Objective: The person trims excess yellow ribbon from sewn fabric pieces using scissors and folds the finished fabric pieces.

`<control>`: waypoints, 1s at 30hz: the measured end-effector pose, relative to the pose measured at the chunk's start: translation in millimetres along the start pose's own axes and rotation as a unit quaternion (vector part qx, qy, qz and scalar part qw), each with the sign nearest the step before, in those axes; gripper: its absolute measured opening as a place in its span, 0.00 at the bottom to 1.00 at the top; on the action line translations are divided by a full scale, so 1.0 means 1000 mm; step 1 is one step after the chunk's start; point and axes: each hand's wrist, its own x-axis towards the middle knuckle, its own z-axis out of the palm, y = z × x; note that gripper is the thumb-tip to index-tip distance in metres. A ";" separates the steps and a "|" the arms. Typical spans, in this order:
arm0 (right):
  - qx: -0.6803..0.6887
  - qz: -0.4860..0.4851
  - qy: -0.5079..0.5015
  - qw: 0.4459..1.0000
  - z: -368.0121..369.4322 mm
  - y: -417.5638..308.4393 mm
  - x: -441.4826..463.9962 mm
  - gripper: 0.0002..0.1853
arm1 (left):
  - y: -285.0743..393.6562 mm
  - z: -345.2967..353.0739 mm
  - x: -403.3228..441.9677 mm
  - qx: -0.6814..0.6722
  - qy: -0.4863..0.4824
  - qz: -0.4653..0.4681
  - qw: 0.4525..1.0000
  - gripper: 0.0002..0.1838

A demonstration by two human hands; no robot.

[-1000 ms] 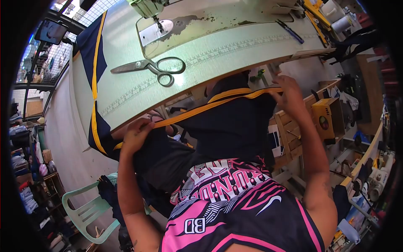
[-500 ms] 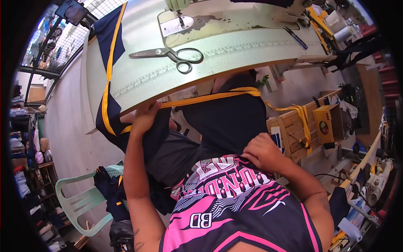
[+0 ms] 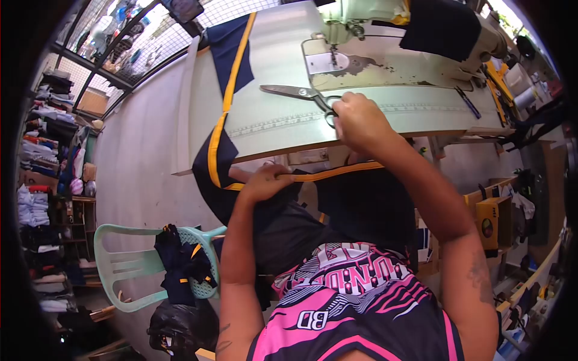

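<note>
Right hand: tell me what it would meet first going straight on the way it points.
Most likely the scissors, whose handle end the right hand partly covers; whether it already touches them is hard to tell from this view.

Long-bladed grey metal scissors (image 3: 295, 91) are showing a dull, smooth finish. The long pale-green tabletop (image 3: 277, 36) is gleaming, smooth and glossy. The flat greenish sewing-machine bed (image 3: 415, 76) is looking rough — its paint patchy — beside a shiny rectangular metal plate (image 3: 319, 62). Wide navy cloth (image 3: 367, 198) is appearing matt; the pale-green slatted plastic chair (image 3: 141, 263), smooth; the crumpled black plastic bag (image 3: 183, 325), glossy.
</note>
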 end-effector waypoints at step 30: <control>0.667 0.492 -0.392 0.399 -0.020 -0.103 -0.170 0.25 | 0.061 0.028 -0.044 -0.282 0.175 -0.066 0.941 0.05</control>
